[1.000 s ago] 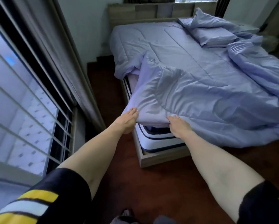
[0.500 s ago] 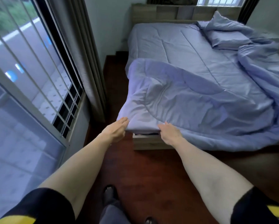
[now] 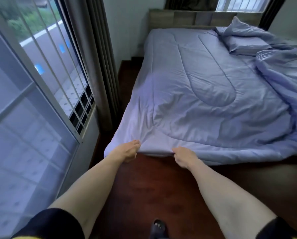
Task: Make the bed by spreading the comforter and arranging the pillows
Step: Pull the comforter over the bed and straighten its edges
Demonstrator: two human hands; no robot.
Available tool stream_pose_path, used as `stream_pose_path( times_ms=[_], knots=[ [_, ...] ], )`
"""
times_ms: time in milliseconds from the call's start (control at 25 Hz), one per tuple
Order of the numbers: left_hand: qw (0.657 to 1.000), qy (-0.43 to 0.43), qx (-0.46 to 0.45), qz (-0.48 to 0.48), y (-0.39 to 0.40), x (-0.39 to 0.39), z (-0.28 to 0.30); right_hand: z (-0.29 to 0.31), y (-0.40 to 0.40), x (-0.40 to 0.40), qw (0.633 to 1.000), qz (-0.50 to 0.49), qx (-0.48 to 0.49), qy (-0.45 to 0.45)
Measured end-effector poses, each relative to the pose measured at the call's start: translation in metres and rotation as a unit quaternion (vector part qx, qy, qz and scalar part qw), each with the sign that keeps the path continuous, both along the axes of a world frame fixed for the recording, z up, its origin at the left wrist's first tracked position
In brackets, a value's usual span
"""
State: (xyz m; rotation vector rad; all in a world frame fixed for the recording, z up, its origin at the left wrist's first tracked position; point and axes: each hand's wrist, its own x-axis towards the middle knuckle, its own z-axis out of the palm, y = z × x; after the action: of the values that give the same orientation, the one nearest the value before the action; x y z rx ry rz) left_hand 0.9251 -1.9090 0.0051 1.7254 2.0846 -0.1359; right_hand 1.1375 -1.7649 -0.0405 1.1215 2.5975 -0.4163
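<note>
The person stands at the foot of the bed, both arms stretched forward. The left hand (image 3: 129, 150) and the right hand (image 3: 183, 156) are each pinched shut on the near hem of the comforter (image 3: 204, 94), close together near its left corner. The comforter lies over most of the mattress, fairly flat on the left half, but along the right side it is bunched into a thick roll that runs up toward the pillow (image 3: 246, 44) near the headboard (image 3: 184, 18). The near hem hangs past the foot of the bed above the floor (image 3: 154, 183). The step in hand looks to be drawing the foot edge straight and taut. To do it well, she or he would likely pull evenly with both hands, low and level, so the hem lies parallel to the bed's end without dragging the top away from the headboard. Wrinkles fanning from the left hand suggest easing that side. The bunched right side probably needs its own spreading afterward.
</note>
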Motion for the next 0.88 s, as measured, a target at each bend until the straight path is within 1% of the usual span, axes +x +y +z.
stream_pose_path(
  times_ms=[120, 240, 320, 520, 720, 880],
  knots=[
    [0.999, 0.024, -0.021, -0.02, -0.023, 0.013, -0.012, -0.009, -0.028, 0.016, 1.0, -0.006, -0.015, -0.026],
    [0.996, 0.054, -0.07, -0.024, -0.047, 0.02, -0.015, -0.006, -0.051, 0.024, 0.998, 0.009, -0.028, -0.055],
    [0.992, 0.087, -0.084, -0.027, -0.06, 0.021, -0.012, 0.002, -0.062, 0.026, 0.998, 0.004, -0.021, -0.052],
    [0.989, 0.137, -0.037, -0.039, -0.067, 0.028, 0.024, 0.029, -0.073, 0.034, 0.998, 0.019, 0.057, -0.034],
    [0.991, 0.136, -0.003, -0.02, -0.055, 0.032, 0.054, 0.065, -0.065, 0.046, 0.997, -0.019, 0.078, -0.008],
    [0.989, 0.142, 0.023, -0.032, -0.034, 0.042, 0.069, 0.082, -0.049, 0.065, 0.995, -0.049, 0.088, 0.003]
  ],
)
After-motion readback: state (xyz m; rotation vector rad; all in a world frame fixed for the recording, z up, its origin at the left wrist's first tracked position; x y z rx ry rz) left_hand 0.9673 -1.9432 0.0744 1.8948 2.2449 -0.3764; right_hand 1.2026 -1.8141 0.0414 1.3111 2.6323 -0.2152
